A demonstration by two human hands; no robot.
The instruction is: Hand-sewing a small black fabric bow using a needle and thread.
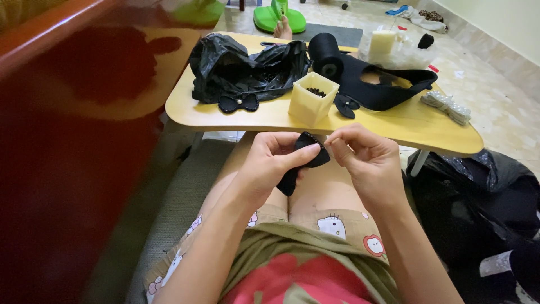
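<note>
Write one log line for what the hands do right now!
left hand: holds black fabric piece | right hand: pinches its beaded edge | place: over lap, before yellow table

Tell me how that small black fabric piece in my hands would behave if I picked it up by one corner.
The black fabric piece would probably flop: its lower end already droops below the left hand. It looks thin and light, since fingertips alone pinch it. The right hand grips its beaded edge, which may be slightly stiffer.

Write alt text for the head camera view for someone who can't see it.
Seated person's left hand holds a small black fabric piece over their lap while the right hand pinches at its beaded edge. Ahead, a yellow table carries a black plastic bag and a cream box.
</note>
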